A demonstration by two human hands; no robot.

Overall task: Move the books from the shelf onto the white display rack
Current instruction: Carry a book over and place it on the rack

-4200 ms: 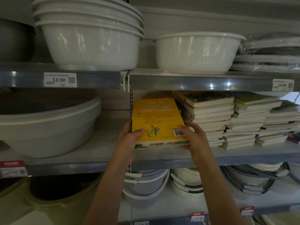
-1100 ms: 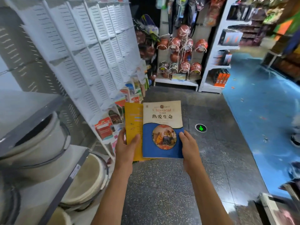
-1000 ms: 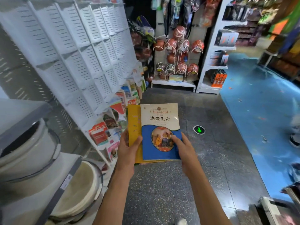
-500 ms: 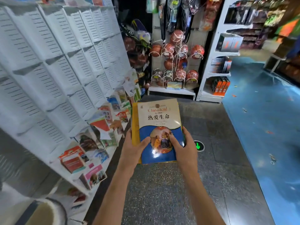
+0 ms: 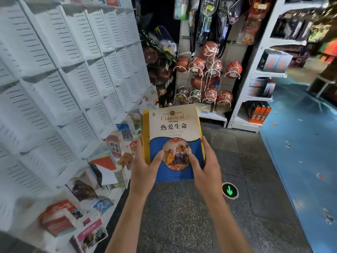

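Note:
I hold a small stack of books in front of me over the aisle floor. On top lies a cream-and-blue book (image 5: pixel 173 125) titled "Classical"; a yellow book (image 5: pixel 145 136) shows under it along its left edge. My left hand (image 5: pixel 145 168) grips the stack's left side with the thumb on the blue cover. My right hand (image 5: pixel 204 167) grips the right side, thumb on the cover too. The white display rack (image 5: pixel 60 73) of slotted pockets rises on my left, with several books (image 5: pixel 60 218) in its lower rows.
A stand of netted basketballs (image 5: pixel 206 70) and hanging rackets faces me at the aisle's end. White shelving (image 5: pixel 255 88) with boxes stands to its right. The floor is dark speckled stone with a green arrow marker (image 5: pixel 230 190); a blue floor area (image 5: pixel 300 152) lies to the right.
I turned away from the bowl shelf to the white rack. The blue book slid left over the yellow one, squaring the stack. Both thumbs moved onto the cover.

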